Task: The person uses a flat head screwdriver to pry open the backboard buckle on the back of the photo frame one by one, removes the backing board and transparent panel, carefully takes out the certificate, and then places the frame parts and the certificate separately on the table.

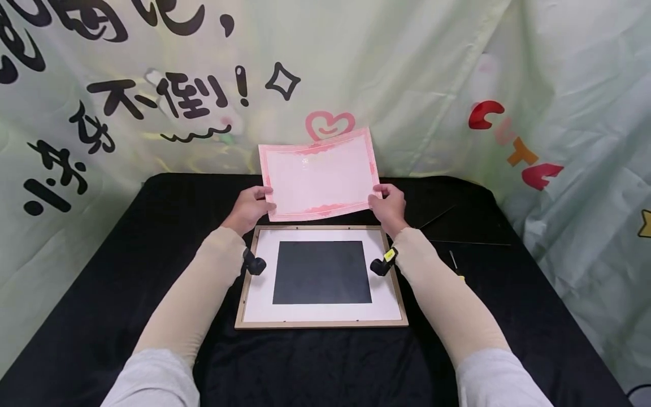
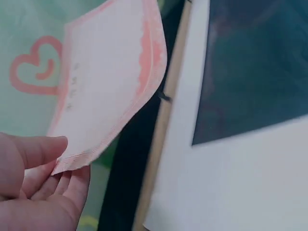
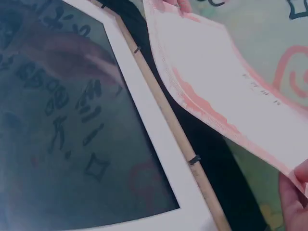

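Note:
A pink-bordered sheet of paper [image 1: 320, 178] is held up above the far edge of a wooden picture frame [image 1: 322, 324]. My left hand [image 1: 250, 208] pinches its left edge, thumb on the near face and fingers behind, as the left wrist view also shows. The opposite edge is pinched by my right hand [image 1: 389, 208]. The sheet [image 2: 108, 62] bows between the two hands, with a line of small print near its top. Inside the frame lies a white mat [image 1: 261, 282] around a dark, glossy rectangle [image 1: 322, 272]. Small dark tabs [image 3: 194, 159] sit along the frame's edge.
A black cloth [image 1: 305, 367] covers the table. Right of the frame, partly behind my right forearm, lies a thin tool [image 1: 453, 260] with a yellow part. A thin-edged dark panel [image 1: 470, 243] rests farther back. A printed curtain [image 1: 386, 68] hangs behind the table.

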A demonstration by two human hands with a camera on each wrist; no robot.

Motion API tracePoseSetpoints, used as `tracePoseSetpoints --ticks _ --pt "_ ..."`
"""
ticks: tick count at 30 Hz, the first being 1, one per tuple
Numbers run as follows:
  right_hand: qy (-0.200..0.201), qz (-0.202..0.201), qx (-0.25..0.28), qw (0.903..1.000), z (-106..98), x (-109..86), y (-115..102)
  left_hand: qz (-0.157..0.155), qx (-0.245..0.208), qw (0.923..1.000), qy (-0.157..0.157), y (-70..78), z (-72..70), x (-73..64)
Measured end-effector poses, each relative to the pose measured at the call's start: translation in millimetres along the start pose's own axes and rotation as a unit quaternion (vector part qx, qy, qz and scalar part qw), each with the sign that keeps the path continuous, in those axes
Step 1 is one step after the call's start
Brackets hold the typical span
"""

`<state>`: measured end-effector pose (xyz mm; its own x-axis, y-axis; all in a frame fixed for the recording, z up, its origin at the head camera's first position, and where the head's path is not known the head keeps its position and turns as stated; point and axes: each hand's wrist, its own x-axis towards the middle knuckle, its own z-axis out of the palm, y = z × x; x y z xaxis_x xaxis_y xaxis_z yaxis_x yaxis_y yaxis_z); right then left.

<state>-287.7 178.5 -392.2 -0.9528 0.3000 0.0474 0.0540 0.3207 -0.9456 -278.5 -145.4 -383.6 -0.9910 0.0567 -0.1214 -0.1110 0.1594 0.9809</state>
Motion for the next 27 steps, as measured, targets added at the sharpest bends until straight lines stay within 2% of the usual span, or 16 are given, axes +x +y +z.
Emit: tracePoseSetpoints --ticks 3,5,9,13,16,19,21,23,25,27 --pt "-0.029 0.001 -0.047 0.9984 5 2.5 6 -0.002 0.082 0.9965 -0.013 -9.1 -3.3 2.1" --pt "-0.061 -0.001 -0.093 0.9938 7 3.7 9 -0.017 0.121 0.9923 -0.024 -14.4 -5.3 3.0" --pt "-0.128 -0.018 -0.172 0.9765 7 4.7 11 -0.041 0.15 0.987 -0.041 -20.3 -8.9 3.7" --pt "-0.178 -0.024 -0.225 0.9577 6 3.6 8 -0.04 0.178 0.9822 -0.046 -20.5 -11.3 1.5" --pt "-0.214 0.012 -0.234 0.9484 4 0.9 5 -0.042 0.195 0.9786 -0.05 -20.4 -10.7 -1.4" --pt "-0.243 0.063 -0.231 0.9399 3 -1.0 4 -0.047 0.219 0.9729 -0.059 -21.1 -9.5 -3.6" --pt "-0.249 0.088 -0.232 0.9362 3 -1.8 3 -0.047 0.249 0.9654 -0.064 -22.1 -8.5 -3.8" --pt "-0.246 0.101 -0.242 0.9331 3 -2.0 3 -0.041 0.29 0.9538 -0.066 -22.9 -7.4 -3.7" --pt "-0.24 0.099 -0.257 0.9309 3 -1.1 4 -0.026 0.336 0.9395 -0.063 -24.0 -5.8 -2.6" --pt "-0.235 0.095 -0.269 0.9291 3 -0.2 5 -0.01 0.363 0.9296 -0.059 -24.4 -3.4 -1.9"
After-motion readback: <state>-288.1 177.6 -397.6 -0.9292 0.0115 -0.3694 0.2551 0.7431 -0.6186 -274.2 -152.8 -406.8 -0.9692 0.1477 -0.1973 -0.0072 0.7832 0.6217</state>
